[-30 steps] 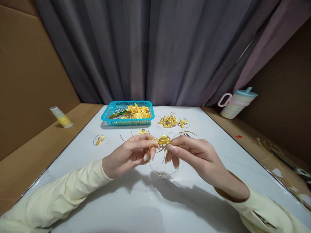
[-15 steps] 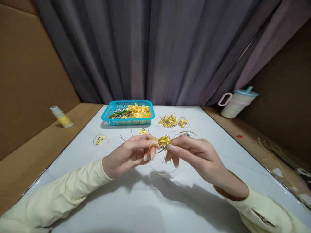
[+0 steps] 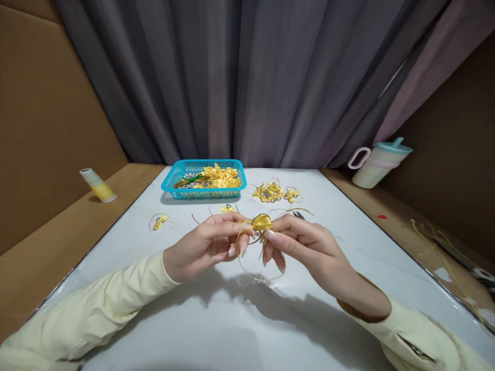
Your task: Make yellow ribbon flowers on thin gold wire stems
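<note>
- Left hand (image 3: 209, 239) pinches the yellow bow (image 3: 262, 222) at left, right hand (image 3: 309, 239) at right.
- It is held above the white table (image 3: 216, 319).
- Step seems loop-shaping; next calls for steady fingertips.

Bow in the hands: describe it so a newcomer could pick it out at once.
Over the white table, nearer the camera than the blue basket, are the left hand and right hand. Pinched between them is a shiny yellow bow, the only one held in the air.
</note>
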A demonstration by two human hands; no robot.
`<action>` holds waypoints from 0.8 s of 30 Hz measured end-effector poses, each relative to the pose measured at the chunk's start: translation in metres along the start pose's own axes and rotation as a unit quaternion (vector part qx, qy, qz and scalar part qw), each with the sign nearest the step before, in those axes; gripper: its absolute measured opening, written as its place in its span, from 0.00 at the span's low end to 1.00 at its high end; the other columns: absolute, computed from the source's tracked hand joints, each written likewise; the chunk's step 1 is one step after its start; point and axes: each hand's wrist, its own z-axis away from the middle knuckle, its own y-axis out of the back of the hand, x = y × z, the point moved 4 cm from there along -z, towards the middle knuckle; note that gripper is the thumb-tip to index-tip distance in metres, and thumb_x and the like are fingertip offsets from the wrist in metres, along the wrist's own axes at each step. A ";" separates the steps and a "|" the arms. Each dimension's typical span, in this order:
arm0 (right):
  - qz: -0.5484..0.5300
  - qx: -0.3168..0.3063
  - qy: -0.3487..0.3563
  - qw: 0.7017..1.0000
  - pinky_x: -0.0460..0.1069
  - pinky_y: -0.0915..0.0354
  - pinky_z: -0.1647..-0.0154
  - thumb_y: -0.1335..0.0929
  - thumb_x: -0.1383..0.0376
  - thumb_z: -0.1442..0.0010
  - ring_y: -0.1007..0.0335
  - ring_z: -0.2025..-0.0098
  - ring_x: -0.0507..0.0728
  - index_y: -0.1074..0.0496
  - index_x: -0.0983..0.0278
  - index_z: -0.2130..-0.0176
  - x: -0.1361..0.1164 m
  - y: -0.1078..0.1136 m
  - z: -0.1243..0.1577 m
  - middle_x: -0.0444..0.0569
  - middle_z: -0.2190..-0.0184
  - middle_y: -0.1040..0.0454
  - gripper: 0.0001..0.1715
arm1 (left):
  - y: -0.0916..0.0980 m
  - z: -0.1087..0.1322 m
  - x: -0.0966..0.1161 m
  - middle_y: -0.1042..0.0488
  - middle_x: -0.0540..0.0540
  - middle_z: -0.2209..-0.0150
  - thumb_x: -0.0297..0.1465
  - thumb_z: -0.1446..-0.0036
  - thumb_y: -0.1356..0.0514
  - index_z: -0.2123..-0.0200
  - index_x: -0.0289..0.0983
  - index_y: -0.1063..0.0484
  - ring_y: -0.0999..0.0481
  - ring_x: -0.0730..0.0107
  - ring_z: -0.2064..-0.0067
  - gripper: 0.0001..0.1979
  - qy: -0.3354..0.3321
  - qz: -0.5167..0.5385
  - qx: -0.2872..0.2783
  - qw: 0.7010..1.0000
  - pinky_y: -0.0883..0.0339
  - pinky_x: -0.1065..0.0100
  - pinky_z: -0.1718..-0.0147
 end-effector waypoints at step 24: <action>0.267 -0.077 -0.057 0.959 0.43 0.44 0.78 0.38 0.60 0.36 0.41 0.82 0.47 0.28 0.63 0.73 -0.024 0.012 0.003 0.42 0.83 0.32 0.17 | 0.003 -0.002 -0.004 0.32 0.49 0.83 0.29 0.49 0.39 0.74 0.32 0.27 0.40 0.81 0.81 0.06 0.049 -0.078 -0.016 0.996 0.56 0.76 0.83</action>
